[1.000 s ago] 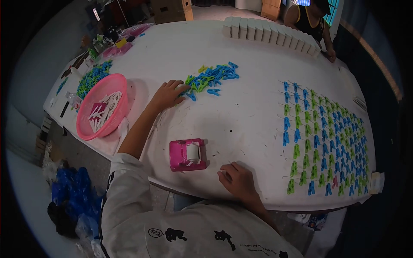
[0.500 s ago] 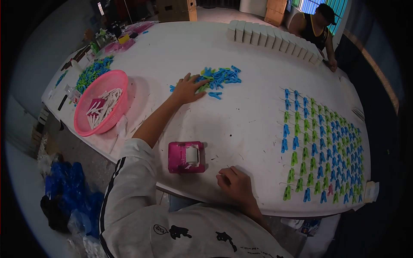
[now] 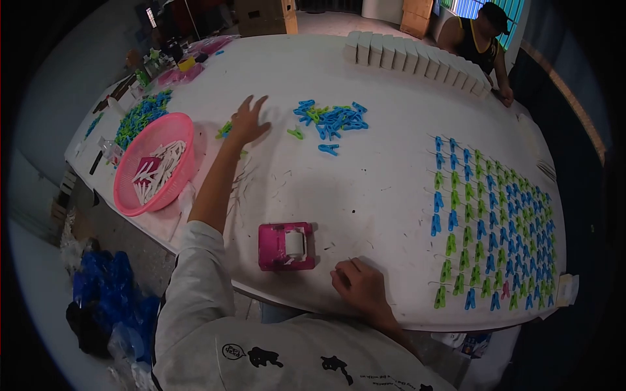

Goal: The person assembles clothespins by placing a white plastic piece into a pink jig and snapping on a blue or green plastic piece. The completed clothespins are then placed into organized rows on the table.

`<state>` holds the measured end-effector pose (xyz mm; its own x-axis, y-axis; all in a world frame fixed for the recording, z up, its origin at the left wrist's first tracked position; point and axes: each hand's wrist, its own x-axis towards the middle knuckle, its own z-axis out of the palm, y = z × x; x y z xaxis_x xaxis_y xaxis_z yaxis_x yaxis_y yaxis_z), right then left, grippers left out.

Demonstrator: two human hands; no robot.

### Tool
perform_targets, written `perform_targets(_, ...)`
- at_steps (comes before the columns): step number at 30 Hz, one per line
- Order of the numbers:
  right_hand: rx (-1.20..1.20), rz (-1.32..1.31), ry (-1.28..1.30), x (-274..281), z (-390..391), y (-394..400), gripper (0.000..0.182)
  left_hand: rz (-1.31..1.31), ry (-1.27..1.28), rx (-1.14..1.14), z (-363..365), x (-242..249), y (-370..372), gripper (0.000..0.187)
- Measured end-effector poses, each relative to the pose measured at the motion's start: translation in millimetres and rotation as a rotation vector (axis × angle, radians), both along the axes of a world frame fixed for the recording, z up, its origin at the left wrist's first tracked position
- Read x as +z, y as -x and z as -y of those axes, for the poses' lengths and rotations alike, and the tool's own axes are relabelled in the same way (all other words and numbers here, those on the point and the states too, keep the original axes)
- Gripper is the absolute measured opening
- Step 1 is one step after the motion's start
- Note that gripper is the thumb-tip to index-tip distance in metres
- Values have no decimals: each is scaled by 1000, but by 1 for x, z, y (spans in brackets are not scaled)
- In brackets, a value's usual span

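At the lower centre of the frame, the person's right hand [image 3: 360, 283] rests on the white table [image 3: 391, 195], fingers curled inward; whether they pinch anything cannot be told. Left of it, apart, sits a pink dispenser [image 3: 268, 249] with a white roll [image 3: 295, 244]. Toward the right edge, rows of hooked clips [image 3: 491, 262], mostly blue and green, lie with long axes running roughly up and down the picture. At middle left stands a pink basket [image 3: 171, 129] holding white pieces [image 3: 168, 161]. Left of upper centre, the left hand [image 3: 248, 122] has its fingers spread, with nothing visible between them. A small cluster of clips [image 3: 225, 129] shows just beside its left edge; contact is unclear. To the right of the fingers and slightly lower, apart, lies a single green clip [image 3: 295, 133], its long axis nearly crosswise, dipping rightward. Beyond it, farther right, spreads a loose pile of clips [image 3: 340, 118]; the left hand is nearer to it than the right. Past that stand a row of white boxes [image 3: 411, 57] and, upper right, another person [image 3: 479, 42].
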<state>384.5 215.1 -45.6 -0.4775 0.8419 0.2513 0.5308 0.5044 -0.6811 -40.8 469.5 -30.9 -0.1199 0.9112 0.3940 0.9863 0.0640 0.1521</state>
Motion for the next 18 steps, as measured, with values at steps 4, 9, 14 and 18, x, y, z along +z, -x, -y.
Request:
perform_targets(4,-13,62,-28,-6,-1,-1,13,-26,46,-366,-45,29,-97,81)
perform_targets(9,-75,-132,-25,-13,-4,-3,13,-118,239,-530,-98,22,-196,89)
perform_targets(14,-87,-121,22,-9,-4,-5,12,-105,272,-566,-129,-9,-209,63)
perform_targets(18,-108,-146,73,-3,-6,-1,13,-99,93,-512,-124,-30,-178,47)
